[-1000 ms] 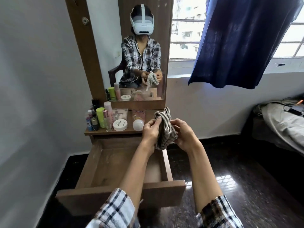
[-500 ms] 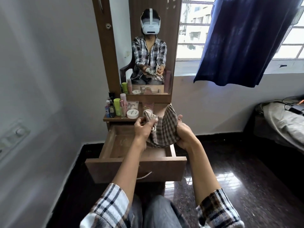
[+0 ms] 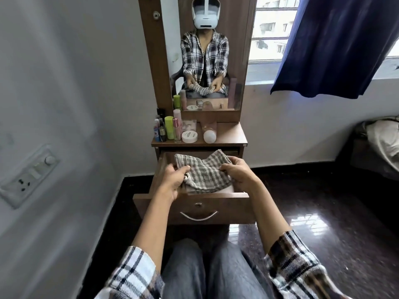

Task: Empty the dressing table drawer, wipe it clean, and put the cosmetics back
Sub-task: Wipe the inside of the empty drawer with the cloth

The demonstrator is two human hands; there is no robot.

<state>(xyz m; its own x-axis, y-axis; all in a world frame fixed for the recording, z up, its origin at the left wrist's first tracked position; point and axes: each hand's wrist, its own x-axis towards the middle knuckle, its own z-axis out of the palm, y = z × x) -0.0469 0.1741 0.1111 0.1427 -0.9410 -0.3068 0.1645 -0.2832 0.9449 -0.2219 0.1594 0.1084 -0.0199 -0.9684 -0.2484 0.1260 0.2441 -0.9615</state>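
Observation:
The wooden drawer point(image 3: 194, 207) of the dressing table is pulled out toward me. A grey and white checked cloth point(image 3: 205, 171) is spread over the drawer's opening and hides most of the inside. My left hand point(image 3: 173, 180) grips the cloth's left edge. My right hand point(image 3: 237, 172) pinches its right edge. The cosmetics stand on the tabletop behind: a cluster of bottles and tubes point(image 3: 166, 130), a round white jar point(image 3: 189, 136) and a white ball-capped container point(image 3: 209, 135).
The mirror point(image 3: 207, 52) above the tabletop point(image 3: 231, 134) reflects me seated in a chair. A wall with a switch panel point(image 3: 28, 173) is close on the left. A window with a blue curtain point(image 3: 332, 44) and a bed point(image 3: 382, 139) lie to the right. My knees are under the drawer.
My hands have lowered the bunched cloth from chest height and spread it out over the open drawer. My view has pulled back from the table.

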